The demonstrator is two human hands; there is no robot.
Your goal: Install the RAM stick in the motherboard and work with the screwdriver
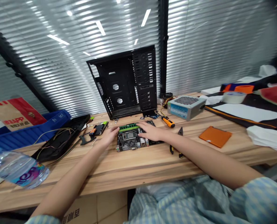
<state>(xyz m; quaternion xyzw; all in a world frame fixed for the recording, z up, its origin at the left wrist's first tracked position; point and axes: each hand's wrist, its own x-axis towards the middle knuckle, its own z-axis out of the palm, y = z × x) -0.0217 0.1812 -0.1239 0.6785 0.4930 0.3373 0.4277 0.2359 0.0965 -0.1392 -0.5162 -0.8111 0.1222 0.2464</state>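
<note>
A motherboard point(126, 143) lies flat on the wooden table with its bare processor socket facing up. A green RAM stick point(128, 127) runs along its far side, in or over the memory slots. My left hand point(110, 135) closes on the board's left edge, close to one end of the stick; its fingertips are partly hidden. My right hand point(151, 131) reaches over the board's right side, fingers stretched and thumb apart, fingertips by the stick's other end. Under that hand shows a second dark board-like piece point(157, 142).
Behind stands an open black computer case point(121, 84). To the right are a power supply point(186, 107), orange screwdriver point(168, 122), pliers point(180, 132) and an orange box point(215, 137). At left lie a black panel point(59, 144), water bottle point(19, 169) and blue bin point(23, 133).
</note>
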